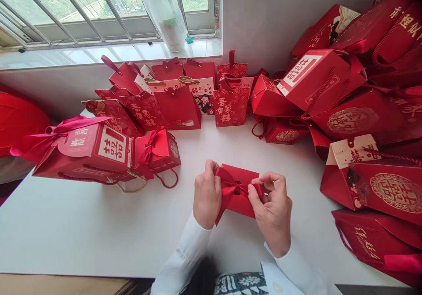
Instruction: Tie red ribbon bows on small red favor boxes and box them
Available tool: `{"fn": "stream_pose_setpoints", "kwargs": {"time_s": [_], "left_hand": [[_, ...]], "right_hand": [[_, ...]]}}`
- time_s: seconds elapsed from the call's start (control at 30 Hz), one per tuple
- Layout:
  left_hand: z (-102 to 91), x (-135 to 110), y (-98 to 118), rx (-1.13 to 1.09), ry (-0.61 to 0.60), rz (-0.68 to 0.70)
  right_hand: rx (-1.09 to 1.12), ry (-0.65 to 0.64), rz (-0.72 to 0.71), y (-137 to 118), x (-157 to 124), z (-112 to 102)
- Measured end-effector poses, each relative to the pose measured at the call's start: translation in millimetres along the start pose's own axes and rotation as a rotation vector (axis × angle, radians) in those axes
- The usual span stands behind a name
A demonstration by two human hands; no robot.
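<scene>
Red satin ribbon [231, 188] is tied in a bow across a flat red paper packet [245, 202], which we hold over the white table [99, 242], close to its near edge. Our left hand [207, 194] grips the packet's left side, its fingers [211, 168] curled tightly and pinching ribbon against the paper. Our right hand [270, 211] is just beside it, with thumb and forefinger [263, 181] drawn narrow on the ribbon's right loop. One ribbon tail drops past the packet's lower edge. We cannot tell whether the packet holds anything.

To the left, a red gift box [114, 154] lies on its side, tied with pink ribbon and touching a smaller red box [158, 152]. Beyond our hands, red paper gift bags [178, 108] stand in a crowded row against the wall, printed with characters, one with a cartoon couple. On the right, more red boxes and bags [362, 114] lie heaped and tilted, overlapping one another. Their contents are hidden from us.
</scene>
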State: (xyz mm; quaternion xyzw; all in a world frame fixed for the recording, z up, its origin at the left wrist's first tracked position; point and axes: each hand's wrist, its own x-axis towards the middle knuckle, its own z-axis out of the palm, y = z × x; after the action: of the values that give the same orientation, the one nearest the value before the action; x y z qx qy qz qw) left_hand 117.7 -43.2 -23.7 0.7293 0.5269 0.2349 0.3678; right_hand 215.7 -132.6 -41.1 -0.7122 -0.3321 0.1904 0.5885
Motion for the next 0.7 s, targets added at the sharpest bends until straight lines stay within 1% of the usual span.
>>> {"fn": "stream_pose_setpoints", "kwargs": {"time_s": [0.2,0.47,0.6,0.7], "left_hand": [[1.2,-0.7,-1.9,-0.016,0.009,0.014],[3.3,-1.9,-2.7,-0.061,-0.016,-0.023],[3.9,-2.4,-2.1,-0.077,-0.018,-0.026],[3.6,-2.2,-3.3,-0.071,-0.012,-0.015]], "right_hand": [[0.056,0.062,-0.030,8.4,-7.6,3.3],[0.218,0.095,-0.009,12.4,-10.8,2.7],[0.293,0.134,0.003,14.6,-10.4,4.0],[0.324,0.140,0.007,14.5,-9.3,4.9]]}}
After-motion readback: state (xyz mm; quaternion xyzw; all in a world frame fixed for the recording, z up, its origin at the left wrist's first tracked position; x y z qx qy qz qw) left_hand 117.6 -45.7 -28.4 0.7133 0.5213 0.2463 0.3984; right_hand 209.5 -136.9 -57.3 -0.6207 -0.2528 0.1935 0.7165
